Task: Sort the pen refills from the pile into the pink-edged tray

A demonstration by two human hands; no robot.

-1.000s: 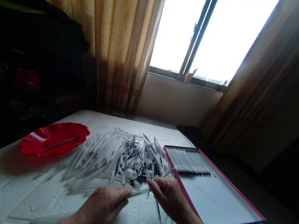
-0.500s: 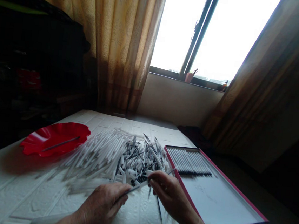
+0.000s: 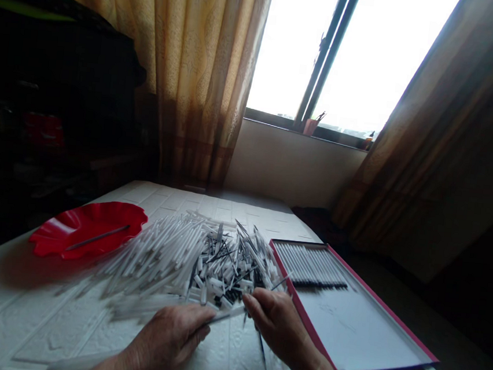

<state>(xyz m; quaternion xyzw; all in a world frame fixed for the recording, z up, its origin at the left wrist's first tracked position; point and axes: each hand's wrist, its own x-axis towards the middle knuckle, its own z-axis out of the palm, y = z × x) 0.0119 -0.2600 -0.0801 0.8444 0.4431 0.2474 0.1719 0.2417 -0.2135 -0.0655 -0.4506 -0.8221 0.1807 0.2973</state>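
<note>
My left hand is closed around one end of a slim, pale pen. At its other end my right hand is closed, gripping it with thumb and fingers; a thin tip sticks out beyond the right hand. The pen lies nearly level just above the table, slanting up to the right. Behind my hands is a heap of clear pen barrels, and beside it a pile of dark refills and small pale and black pen parts. Part of the pen is hidden inside my fingers.
A red wavy-edged dish on the left holds one pen. At right, a shallow red-edged box contains a row of finished-looking pens with black ends. All rest on a white brick-patterned table. Curtains and a window stand behind.
My right hand has turned and its fingers have closed further round the pen's end, dipping slightly. The left hand has hardly moved. The view has shifted a little.
</note>
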